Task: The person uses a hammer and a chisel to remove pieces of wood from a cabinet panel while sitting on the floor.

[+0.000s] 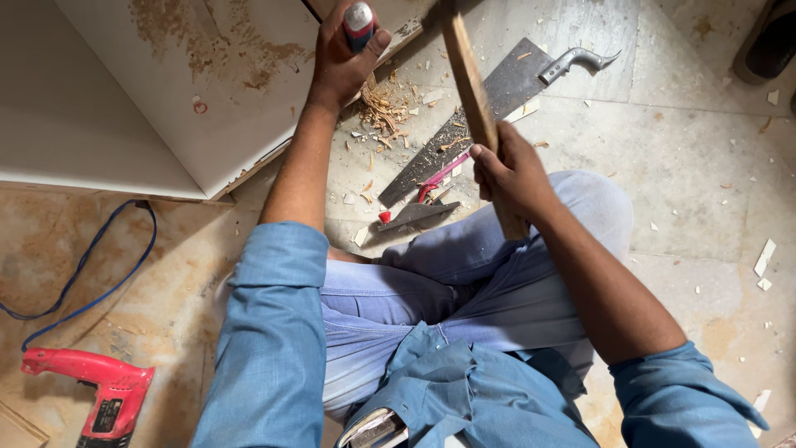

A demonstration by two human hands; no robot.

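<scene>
My left hand [342,58] grips a chisel by its red and grey handle [359,22], set against the edge of a white laminated board [166,75] at the top. My right hand [512,172] holds the wooden handle of a hammer [471,83], raised so that its head sits near the top edge, close to the chisel. Wood chips [383,108] lie heaped on the floor just below the chisel. Both arms wear rolled blue sleeves, and I sit on the floor with my knee under the right hand.
A handsaw [489,99] with a grey metal handle lies on the marble floor between my hands. A small trowel-like blade and a pink pencil [431,182] lie near it. A red power drill [99,390] with a blue cord [91,265] lies bottom left. A sandal [767,41] sits top right.
</scene>
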